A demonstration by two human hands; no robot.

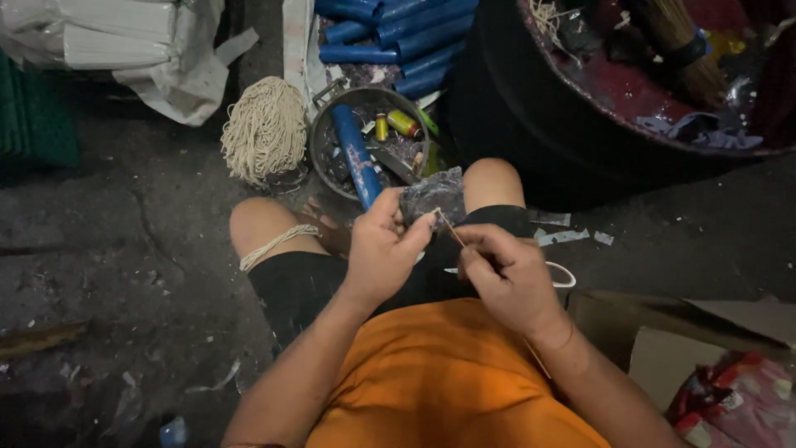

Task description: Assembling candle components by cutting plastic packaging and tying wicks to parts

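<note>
1. Head view, hands: left hand (383, 249) pinches a grey crumpled wad (434, 197) between thumb and fingers, held above the lap between the knees. Right hand (507, 278) is pressed shut on a thin stick (450, 227), its tip touching the wad's lower edge.
2. Head view, surroundings: metal bowl (365, 145) just beyond the knees holds a blue tube (356, 158) and small spools; coil of cord (265, 129) beside it; a cord loop lies over the left knee; more blue tubes (398, 33) further off.
3. Risks, judged: the stick looks slender and may snap or slide off if pushed at an angle; its tip may prick the left fingers (410, 232) close behind the wad; a loose pinch may drop the wad onto the littered floor (108, 249).
</note>
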